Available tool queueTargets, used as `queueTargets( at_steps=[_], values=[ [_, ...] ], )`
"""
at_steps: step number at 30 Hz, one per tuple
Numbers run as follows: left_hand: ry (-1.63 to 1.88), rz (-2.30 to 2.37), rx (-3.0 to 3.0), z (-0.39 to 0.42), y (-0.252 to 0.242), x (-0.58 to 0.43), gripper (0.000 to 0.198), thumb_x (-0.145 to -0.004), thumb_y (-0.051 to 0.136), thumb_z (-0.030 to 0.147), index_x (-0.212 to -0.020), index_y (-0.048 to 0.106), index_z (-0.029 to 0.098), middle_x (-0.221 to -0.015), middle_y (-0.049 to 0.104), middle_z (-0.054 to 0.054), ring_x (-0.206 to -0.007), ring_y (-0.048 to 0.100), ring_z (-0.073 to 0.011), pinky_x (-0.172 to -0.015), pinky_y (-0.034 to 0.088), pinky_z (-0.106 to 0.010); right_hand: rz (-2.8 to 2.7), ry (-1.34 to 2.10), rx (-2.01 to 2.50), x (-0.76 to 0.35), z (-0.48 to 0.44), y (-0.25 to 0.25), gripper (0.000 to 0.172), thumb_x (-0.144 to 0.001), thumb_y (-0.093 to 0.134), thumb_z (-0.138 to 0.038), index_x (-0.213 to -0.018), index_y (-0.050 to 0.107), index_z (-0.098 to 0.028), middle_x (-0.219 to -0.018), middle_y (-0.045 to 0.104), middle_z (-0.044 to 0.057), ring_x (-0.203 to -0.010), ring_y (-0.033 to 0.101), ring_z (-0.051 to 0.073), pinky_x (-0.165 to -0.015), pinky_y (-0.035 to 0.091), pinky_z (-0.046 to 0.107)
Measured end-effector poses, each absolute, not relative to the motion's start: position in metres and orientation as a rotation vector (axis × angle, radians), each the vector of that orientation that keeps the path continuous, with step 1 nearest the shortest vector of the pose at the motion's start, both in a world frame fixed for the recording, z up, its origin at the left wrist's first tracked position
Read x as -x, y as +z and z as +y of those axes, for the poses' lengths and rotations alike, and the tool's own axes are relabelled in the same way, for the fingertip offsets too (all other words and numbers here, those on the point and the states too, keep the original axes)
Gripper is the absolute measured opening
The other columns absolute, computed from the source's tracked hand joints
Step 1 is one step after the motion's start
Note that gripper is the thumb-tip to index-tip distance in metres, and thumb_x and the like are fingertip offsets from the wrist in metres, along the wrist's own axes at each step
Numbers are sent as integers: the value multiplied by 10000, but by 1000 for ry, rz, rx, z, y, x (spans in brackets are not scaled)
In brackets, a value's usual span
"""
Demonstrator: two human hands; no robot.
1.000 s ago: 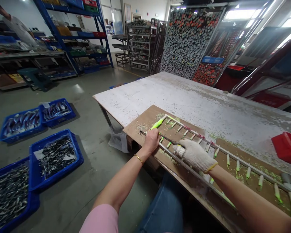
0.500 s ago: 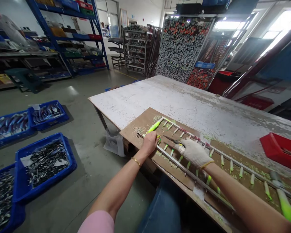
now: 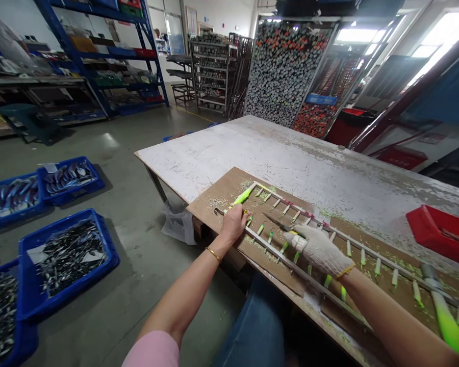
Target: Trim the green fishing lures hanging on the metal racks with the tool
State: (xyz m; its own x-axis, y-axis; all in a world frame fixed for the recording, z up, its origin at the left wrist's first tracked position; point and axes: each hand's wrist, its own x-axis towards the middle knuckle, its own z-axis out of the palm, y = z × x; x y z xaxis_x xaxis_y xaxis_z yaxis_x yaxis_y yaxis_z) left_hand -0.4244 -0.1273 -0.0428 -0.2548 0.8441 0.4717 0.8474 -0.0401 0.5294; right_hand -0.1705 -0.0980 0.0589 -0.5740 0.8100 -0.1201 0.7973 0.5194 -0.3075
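A long metal frame (image 3: 277, 251) with rows of small pale-green pieces lies on brown cardboard (image 3: 208, 201) at the table's front edge. My bare left hand (image 3: 234, 223) is closed round the near rail at its left end, beside a bright yellow-green bar (image 3: 244, 197). My right hand (image 3: 316, 246), in a white glove, is closed on a pointed tool with dark blades (image 3: 277, 221) and yellow on its handle. The tool's tip points left, over the space between the two rails, a little apart from my left hand. Small green and pale scraps lie scattered on the cardboard.
The white table (image 3: 199, 148) extends behind the cardboard. A red bin (image 3: 430, 232) stands on its right side. Blue crates (image 3: 112, 255) of small parts sit on the floor at left. Behind are blue shelves (image 3: 95, 55) and racks of stacked pieces. A person is partly visible at far left.
My right hand and the tool have moved slightly right, away from my left hand. My left hand keeps its hold on the rail. The whole view has shifted a little.
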Motion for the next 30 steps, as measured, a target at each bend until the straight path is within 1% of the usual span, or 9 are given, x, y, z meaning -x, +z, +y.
queueTargets(
  at_steps=[2, 8, 13, 21, 30],
  values=[
    [-1210, -2177, 1904, -127, -43, 424, 169, -960, 605, 252, -836, 498, 209, -771, 582, -7, -700, 547, -167, -645, 377, -273, -2730, 571, 1378, 180, -102, 58, 411, -954, 385, -528, -797, 590, -209, -850, 672, 72, -770, 605, 209, -699, 392, 305],
    [-1215, -2159, 1908, -128, -44, 424, 154, -969, 580, 245, -844, 497, 211, -764, 575, -5, -691, 541, -167, -644, 377, -274, -2733, 483, 1365, 198, -102, 51, 391, -981, 377, -467, -842, 623, -197, -920, 694, 95, -828, 626, 211, -735, 410, 296],
    [-1224, -2153, 1917, -128, -44, 424, 146, -981, 558, 257, -852, 506, 210, -780, 579, -11, -706, 547, -169, -660, 391, -277, -2723, 425, 1387, 202, -101, 46, 334, -979, 417, -414, -869, 652, -203, -956, 701, 94, -884, 631, 219, -757, 389, 296],
    [-1205, -2180, 1920, -129, -44, 423, 137, -960, 593, 253, -859, 510, 210, -798, 592, -14, -730, 556, -173, -677, 405, -281, -2720, 341, 1433, 210, -107, 45, 360, -997, 427, -453, -822, 622, -205, -874, 661, 67, -761, 581, 184, -686, 327, 289],
    [-1183, -2196, 1933, -129, -43, 422, 134, -971, 575, 249, -858, 515, 207, -824, 607, -29, -752, 568, -177, -689, 416, -281, -2717, 352, 1457, 209, -109, 46, 378, -1005, 426, -476, -828, 622, -206, -884, 641, 58, -781, 577, 177, -679, 322, 280]
  ],
)
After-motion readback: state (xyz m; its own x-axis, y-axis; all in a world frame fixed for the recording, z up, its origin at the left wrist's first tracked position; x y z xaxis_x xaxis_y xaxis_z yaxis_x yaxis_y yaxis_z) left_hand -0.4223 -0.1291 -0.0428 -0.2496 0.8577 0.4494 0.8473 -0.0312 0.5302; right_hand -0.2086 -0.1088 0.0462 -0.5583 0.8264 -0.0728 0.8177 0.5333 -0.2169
